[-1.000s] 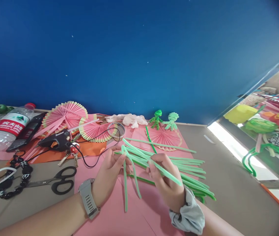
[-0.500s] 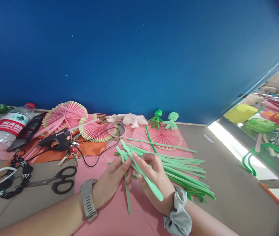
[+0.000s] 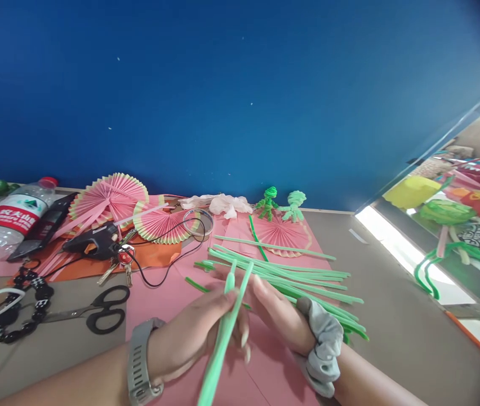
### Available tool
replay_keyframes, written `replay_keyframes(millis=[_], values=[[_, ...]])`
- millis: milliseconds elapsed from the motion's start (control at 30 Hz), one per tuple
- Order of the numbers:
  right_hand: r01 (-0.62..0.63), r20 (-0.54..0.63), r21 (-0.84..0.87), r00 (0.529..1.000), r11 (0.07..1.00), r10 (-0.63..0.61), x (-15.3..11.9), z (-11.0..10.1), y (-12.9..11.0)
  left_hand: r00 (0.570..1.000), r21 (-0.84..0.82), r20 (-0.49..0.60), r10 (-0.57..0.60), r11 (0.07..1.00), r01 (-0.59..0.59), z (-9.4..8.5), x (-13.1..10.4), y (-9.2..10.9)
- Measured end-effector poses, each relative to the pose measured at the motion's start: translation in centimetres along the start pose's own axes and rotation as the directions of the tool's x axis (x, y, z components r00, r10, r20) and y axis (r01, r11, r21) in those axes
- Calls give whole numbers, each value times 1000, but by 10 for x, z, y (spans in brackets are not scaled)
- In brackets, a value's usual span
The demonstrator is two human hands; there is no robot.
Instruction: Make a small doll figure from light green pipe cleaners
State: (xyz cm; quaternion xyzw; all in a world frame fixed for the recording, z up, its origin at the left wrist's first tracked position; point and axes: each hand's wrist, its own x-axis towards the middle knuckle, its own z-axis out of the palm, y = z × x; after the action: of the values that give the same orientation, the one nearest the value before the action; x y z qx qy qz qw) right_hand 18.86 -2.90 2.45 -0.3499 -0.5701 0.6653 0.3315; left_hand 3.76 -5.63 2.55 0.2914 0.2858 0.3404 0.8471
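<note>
Light green pipe cleaners (image 3: 218, 352) are gripped in my left hand (image 3: 183, 330), the thumb laid over them. Two ends point up and away, and the long part runs down past the lower edge of the view. My right hand (image 3: 284, 317) is close on the right, thumb raised and fingers stretched out to the left behind the held strands; part of it is hidden. Under and beyond my hands lies a loose bunch of pipe cleaners (image 3: 307, 276), light and darker green, on pink paper (image 3: 155, 316).
Two small green twisted figures (image 3: 269, 204) stand by the blue wall (image 3: 240, 101). Leftward are folded pink paper fans (image 3: 166, 223), a tape roll (image 3: 198, 222), a glue gun (image 3: 96, 242) with its cord, keys (image 3: 127, 256), black scissors (image 3: 107, 310), a bead string (image 3: 41, 299) and a bottle (image 3: 12, 217).
The held pipe cleaners have swung round, their long part now toward me at lower left. My right hand has let go of them and shifted right, and my left hand has come nearer.
</note>
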Motion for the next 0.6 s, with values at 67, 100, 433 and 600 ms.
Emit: replay_keyframes(millis=[67,100,433,600], values=[[-44,43,120,998,992,39,1,3,-3,998,3,4,-57,998,57,1,0,-6],[-65,44,180,997,982,58,2,4,-4,998,10,-9,-70,998,70,2,0,-9],[-71,-135,477,979,876,153,8,-4,-10,984,226,-129,-126,962,153,10,-5,-20],[68,-287,528,952,847,103,12,-21,-7,983,184,-127,-136,970,158,7,1,-27]])
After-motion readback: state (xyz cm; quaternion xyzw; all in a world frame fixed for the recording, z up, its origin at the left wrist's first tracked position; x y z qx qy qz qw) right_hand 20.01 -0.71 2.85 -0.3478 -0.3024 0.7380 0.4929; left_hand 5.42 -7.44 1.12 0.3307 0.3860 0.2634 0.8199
